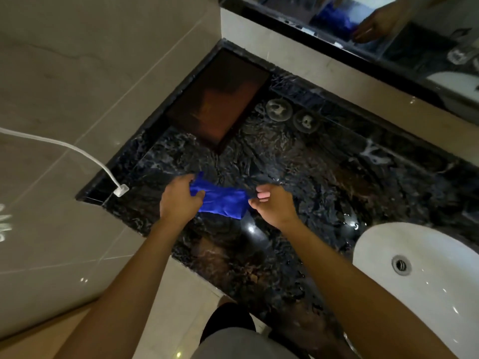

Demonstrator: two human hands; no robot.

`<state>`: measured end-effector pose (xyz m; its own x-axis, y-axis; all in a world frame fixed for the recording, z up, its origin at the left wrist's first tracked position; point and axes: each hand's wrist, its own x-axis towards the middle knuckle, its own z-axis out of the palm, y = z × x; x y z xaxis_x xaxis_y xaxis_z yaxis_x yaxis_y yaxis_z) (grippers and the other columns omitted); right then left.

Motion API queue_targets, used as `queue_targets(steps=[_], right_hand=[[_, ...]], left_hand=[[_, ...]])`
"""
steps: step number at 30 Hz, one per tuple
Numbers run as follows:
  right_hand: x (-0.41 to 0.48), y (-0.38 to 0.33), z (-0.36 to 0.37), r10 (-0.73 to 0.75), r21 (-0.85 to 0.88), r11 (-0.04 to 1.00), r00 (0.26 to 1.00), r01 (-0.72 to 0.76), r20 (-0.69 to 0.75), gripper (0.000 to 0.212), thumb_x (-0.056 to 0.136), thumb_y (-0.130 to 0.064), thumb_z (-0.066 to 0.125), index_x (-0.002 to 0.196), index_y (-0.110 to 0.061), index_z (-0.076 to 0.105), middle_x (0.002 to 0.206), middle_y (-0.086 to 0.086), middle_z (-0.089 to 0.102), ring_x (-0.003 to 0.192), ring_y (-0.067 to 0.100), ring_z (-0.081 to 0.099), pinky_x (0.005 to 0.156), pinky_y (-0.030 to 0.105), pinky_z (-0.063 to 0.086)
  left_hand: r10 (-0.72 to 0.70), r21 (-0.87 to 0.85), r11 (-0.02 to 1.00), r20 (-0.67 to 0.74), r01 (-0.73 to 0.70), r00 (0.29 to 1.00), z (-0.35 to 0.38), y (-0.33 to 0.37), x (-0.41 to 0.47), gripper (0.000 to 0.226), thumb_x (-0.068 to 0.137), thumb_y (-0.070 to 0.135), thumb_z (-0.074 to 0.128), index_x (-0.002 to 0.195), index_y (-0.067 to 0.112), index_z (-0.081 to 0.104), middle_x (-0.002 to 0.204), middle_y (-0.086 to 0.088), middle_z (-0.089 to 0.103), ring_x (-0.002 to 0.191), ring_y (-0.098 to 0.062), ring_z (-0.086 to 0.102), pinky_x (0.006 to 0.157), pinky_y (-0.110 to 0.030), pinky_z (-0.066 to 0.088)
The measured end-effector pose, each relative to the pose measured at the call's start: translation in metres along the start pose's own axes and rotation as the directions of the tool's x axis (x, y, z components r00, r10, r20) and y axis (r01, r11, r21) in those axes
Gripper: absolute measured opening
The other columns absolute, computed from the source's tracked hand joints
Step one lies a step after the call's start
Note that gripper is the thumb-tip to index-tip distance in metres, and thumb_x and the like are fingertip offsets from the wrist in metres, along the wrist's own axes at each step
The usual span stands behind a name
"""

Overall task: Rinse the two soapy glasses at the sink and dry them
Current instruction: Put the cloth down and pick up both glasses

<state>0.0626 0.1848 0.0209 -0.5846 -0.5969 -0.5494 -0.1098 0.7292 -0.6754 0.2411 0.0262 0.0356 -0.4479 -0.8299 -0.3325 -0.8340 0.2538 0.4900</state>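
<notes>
A blue cloth (223, 203) lies on the dark marble counter (324, 182), stretched between both hands. My left hand (180, 200) grips its left end with curled fingers. My right hand (272, 203) pinches its right end. Two clear glasses (279, 110) (305, 121) stand side by side on the counter farther back, near the wall ledge, apart from both hands. The white sink (425, 275) sits at the lower right with its drain visible.
A dark brown tray (220, 99) lies at the counter's back left corner. A white cable with a plug (121, 190) rests at the counter's left edge. A mirror (388, 29) runs above the ledge. Tiled wall stands left.
</notes>
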Motion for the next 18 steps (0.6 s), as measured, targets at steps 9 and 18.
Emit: queue_targets(steps=[9, 18], right_hand=[[-0.124, 0.076, -0.118, -0.125, -0.124, 0.988, 0.950, 0.092, -0.286, 0.071, 0.094, -0.039, 0.070, 0.156, -0.021, 0.039, 0.147, 0.006, 0.058, 0.135, 0.025, 0.055, 0.110, 0.036, 0.044], [-0.292, 0.210, -0.168, 0.029, 0.030, 0.999, 0.844, -0.016, -0.536, 0.077, 0.093, -0.056, 0.063, 0.159, -0.032, 0.031, 0.159, -0.001, 0.043, 0.145, 0.023, 0.041, 0.117, 0.037, 0.033]], left_hand=[[0.523, -0.265, 0.845, 0.225, -0.466, 0.822, 0.047, 0.097, -0.114, 0.100, 0.085, 0.043, 0.080, 0.164, 0.026, 0.021, 0.165, 0.019, 0.019, 0.155, -0.002, 0.011, 0.125, -0.029, 0.017], [0.604, -0.319, 0.796, 0.469, -0.515, 0.644, 0.143, 0.124, -0.249, 0.127, 0.073, 0.060, 0.083, 0.162, 0.043, -0.006, 0.165, 0.027, -0.006, 0.155, -0.001, -0.004, 0.126, -0.036, 0.012]])
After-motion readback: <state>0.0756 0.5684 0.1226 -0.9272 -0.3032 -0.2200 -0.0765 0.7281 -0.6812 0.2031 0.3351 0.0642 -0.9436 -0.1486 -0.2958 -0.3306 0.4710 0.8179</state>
